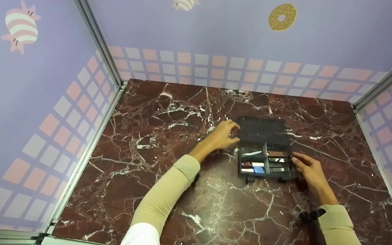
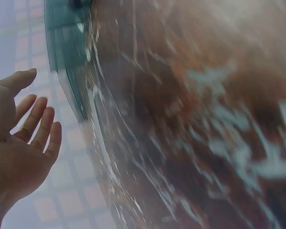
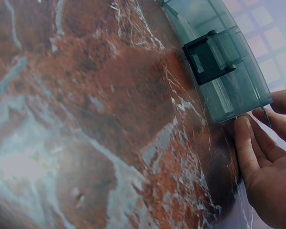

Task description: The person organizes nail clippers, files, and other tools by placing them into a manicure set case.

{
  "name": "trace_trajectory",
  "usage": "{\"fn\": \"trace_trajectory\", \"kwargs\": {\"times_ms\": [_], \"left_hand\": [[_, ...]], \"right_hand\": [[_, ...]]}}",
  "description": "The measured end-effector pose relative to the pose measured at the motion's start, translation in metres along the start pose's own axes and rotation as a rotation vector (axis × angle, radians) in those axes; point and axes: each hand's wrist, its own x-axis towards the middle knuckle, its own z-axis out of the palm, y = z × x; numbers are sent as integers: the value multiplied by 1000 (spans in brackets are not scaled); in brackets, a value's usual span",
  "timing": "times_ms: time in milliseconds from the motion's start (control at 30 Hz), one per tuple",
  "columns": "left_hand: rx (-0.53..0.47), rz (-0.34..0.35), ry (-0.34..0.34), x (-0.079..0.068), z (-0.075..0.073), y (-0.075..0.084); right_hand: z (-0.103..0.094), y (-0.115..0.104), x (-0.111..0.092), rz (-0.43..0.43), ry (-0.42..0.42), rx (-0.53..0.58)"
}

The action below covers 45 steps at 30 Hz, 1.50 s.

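A dark see-through plastic box [image 1: 266, 167] lies on the marbled tabletop with its lid [image 1: 262, 131] folded back. Small items sit in its compartments: a brown piece with a row of dots [image 1: 277, 154], a blue item [image 1: 259, 169], a white item [image 1: 258, 164], a dark red one [image 1: 246, 164] and a pale thin strip [image 1: 252, 153]. Just left of the lid is my left hand [image 1: 221, 134], fingers loosely bent, apart from the box in the left wrist view. My right hand [image 1: 313, 172] holds the box's right end, its thumb and fingers at the corner beside a latch [image 3: 212, 57].
Red-brown marbled tabletop [image 1: 168, 136] spreads around the box. Purple printed walls [image 1: 199, 30] stand at the back, left and right, joined by metal corner posts [image 1: 102, 44]. A black strap-like piece [image 1: 313, 215] is at the right sleeve.
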Motion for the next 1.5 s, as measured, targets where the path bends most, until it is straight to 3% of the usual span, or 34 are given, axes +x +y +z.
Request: {"fn": "trace_trajectory", "kwargs": {"times_ms": [133,333,567,667,900,1167,1300,1500], "left_hand": [[34,-66,-12,-3,-4,-15],[40,-109,-30,-5,0,-33],[69,-179,22,16,37,-86],[125,-188,20,18,38,-95],[175,-146,15,15,33,-97],[170,-149,-3,11,32,-94],[108,-149,-28,-3,13,-71],[38,-78,-49,-19,-16,-29]], "right_hand": [[2,0,1,12,-5,6],[1,2,4,37,-16,20],[0,0,3,39,-2,64],[1,0,2,49,-17,94],[3,-2,0,56,-16,215],[4,-3,-1,56,2,168],[4,-3,-1,51,2,158],[3,-3,-1,57,-1,184]]}}
